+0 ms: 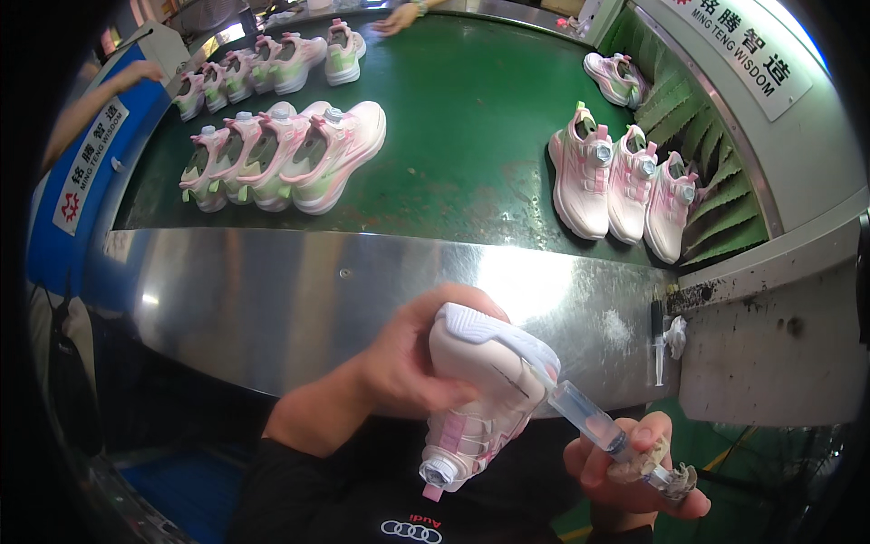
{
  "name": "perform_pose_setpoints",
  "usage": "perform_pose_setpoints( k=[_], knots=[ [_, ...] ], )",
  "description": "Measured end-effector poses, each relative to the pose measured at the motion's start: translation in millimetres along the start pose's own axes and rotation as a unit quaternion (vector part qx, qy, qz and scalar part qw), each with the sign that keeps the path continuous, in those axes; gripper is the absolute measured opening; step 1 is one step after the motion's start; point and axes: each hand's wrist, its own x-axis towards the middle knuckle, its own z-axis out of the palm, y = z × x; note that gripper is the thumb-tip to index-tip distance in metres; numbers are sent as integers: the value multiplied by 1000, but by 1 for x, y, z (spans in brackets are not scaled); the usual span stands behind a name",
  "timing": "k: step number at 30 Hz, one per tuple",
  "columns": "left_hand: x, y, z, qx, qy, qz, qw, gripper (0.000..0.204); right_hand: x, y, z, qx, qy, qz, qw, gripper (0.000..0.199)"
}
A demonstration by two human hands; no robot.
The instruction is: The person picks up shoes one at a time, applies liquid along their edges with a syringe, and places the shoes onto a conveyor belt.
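In my left hand (pixel 403 363) is a pale pink sneaker (pixel 494 385), gripped round the sole and upper. It is tilted with its white toe end up and its dial-laced tongue pointing down toward me. My right hand (pixel 630 476) is closed on a clear plastic syringe (pixel 584 415), fingers around the plunger end. Brownish, crumpled material clings to the plunger between the fingers. The syringe's tip meets the edge where the sole joins the upper; whether it touches cannot be made out.
A steel ledge (pixel 272 299) borders the green conveyor belt (pixel 453 136). Sneakers stand in rows at left (pixel 335 154) and right (pixel 580 172). Another syringe (pixel 658 340) lies by crumpled white material (pixel 675 337). Green strip curtains (pixel 725 208) hang at right. Other people's hands (pixel 399 20) appear beyond the belt.
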Motion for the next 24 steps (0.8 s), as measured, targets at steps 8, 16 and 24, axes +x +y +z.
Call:
perform_pose_setpoints(
  k=[8,16,24],
  knots=[
    [-5,-3,-23,61,58,-34,996,65,-11,7,-12,11,24,4,1000,78],
    [-1,-3,-28,-2,145,-72,987,73,-24,27,-29,20,7,-22,1000,93],
    [9,4,-15,-3,200,-90,976,63,-35,38,-41,34,15,-6,999,98]
  ],
)
